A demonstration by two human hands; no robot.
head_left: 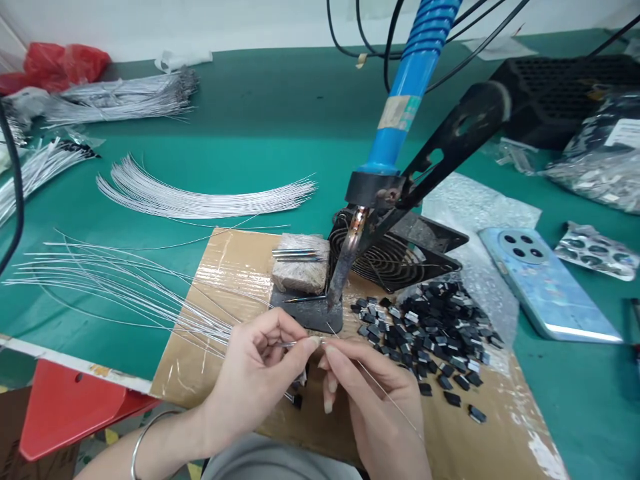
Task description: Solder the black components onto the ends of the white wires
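My left hand (273, 363) is closed, thumb and forefinger pinching the end of a thin white wire. Other white wires (165, 303) fan out to the left from behind this hand. Close against its fingertips, my right hand (375, 393) is closed on a thin silvery wire (387, 395), which slants across the fingers. A soldering iron (393, 133) with a blue handle hangs tip down in a black holder (453, 143) just beyond my hands. Its tip is over a dark metal plate (310, 315). Small black parts, partly hidden, lie beneath my left hand.
Black connectors (435, 327) are heaped right of my hands on brown cardboard (505, 433). Behind the plate are a worn block (300, 273) with metal-tipped pieces and a black fan (390, 253). A blue phone (555, 287) lies right; a wire bundle (210, 200) lies farther back.
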